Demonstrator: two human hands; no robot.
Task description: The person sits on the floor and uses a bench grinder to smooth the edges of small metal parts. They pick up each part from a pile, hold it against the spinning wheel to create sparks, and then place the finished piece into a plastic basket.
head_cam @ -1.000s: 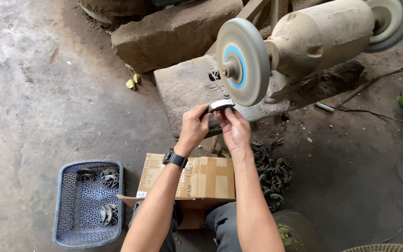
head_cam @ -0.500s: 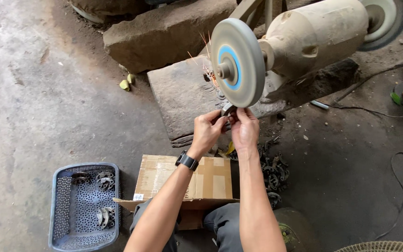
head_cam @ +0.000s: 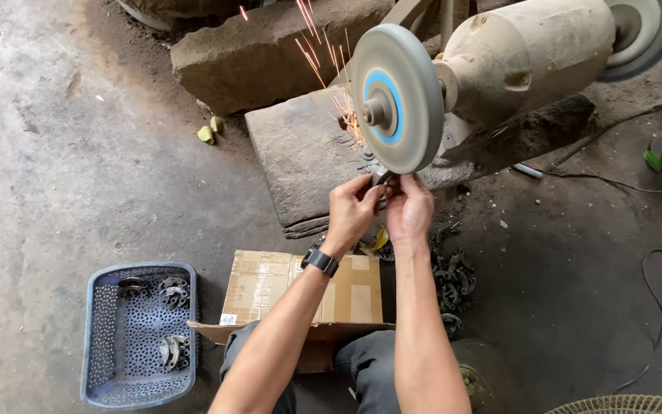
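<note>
A small metal part (head_cam: 384,178), its long axis too hidden to be told, is pinched by the fingers of the left hand (head_cam: 351,212) and right hand (head_cam: 410,207) against the lower rim of the grinding wheel (head_cam: 398,98), sparks (head_cam: 323,54) being thrown up-left.

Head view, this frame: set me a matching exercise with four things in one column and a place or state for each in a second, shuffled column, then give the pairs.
Things:
1. grinding wheel
2. small metal part
3. blue basket
4. cardboard box

Places or states:
A. on the floor at far left, with a few metal pieces inside
B. pinched between the left hand and right hand
C. under the forearms, close to the knees
D. on the motor's shaft, throwing sparks upward

Pairs: 1-D, 2-B, 3-A, 4-C
</note>
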